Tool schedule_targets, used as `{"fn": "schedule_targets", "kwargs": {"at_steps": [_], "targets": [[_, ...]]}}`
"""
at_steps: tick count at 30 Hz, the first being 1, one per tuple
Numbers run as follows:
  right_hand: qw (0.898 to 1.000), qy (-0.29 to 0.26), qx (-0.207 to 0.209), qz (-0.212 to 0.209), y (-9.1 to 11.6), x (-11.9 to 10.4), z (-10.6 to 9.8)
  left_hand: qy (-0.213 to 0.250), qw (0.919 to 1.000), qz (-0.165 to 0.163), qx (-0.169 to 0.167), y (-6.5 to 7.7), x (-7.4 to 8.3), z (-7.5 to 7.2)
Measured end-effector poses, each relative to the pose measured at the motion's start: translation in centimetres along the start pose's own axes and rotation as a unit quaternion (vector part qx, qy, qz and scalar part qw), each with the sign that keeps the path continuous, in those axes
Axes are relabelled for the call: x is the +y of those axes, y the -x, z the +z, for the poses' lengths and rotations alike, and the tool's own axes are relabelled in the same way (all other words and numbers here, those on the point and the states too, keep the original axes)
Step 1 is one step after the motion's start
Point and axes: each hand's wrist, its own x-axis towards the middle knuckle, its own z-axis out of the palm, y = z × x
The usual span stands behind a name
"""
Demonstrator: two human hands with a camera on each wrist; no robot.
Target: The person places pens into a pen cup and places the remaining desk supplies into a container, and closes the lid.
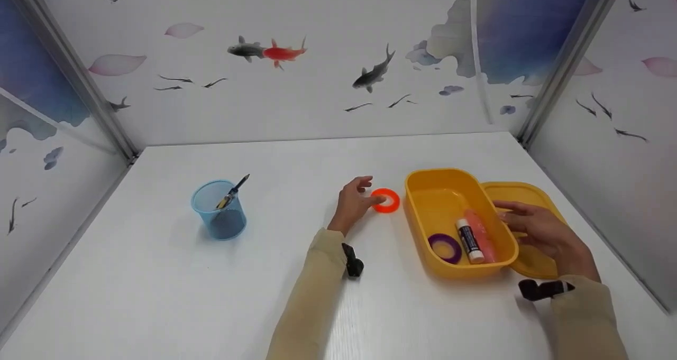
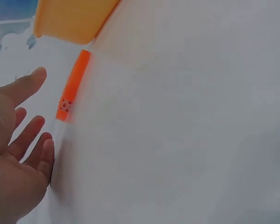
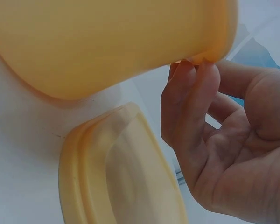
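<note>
My left hand (image 1: 355, 204) reaches over an orange roll of tape (image 1: 385, 200) lying flat on the table. In the left wrist view the roll (image 2: 73, 86) is seen edge-on, a gap separating it from the spread thumb and loosely bent fingers. At the right long side of a yellow plastic box (image 1: 423, 233), my right hand (image 1: 550, 238) grips the rim with bent fingertips, as the right wrist view shows. Inside the box lie a purple roll of tape (image 1: 437, 239), a glue stick (image 1: 469, 241) and a pink object (image 1: 481, 236) of unclear kind.
A yellow lid (image 1: 534, 265) lies right of the box, partly under the right hand. On the left stands a translucent blue cup (image 1: 225, 225) holding a dark pen-like item (image 1: 232, 192). Patterned panels (image 1: 317, 95) enclose the table's back and sides.
</note>
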Motion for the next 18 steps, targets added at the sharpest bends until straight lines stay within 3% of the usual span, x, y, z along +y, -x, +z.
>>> {"fn": "schedule_targets", "kwargs": {"at_steps": [8, 18], "targets": [[1.000, 0.010, 0.001, 0.007, 0.0, 0.0, 0.2, -0.035, 0.9975, -0.056, -0.025, 0.0, 0.5, 0.8], [1.000, 0.006, 0.002, 0.016, 0.2, -0.4, 0.1, -0.113, 0.9898, -0.079, -0.035, 0.8, 1.7, 1.2]]}}
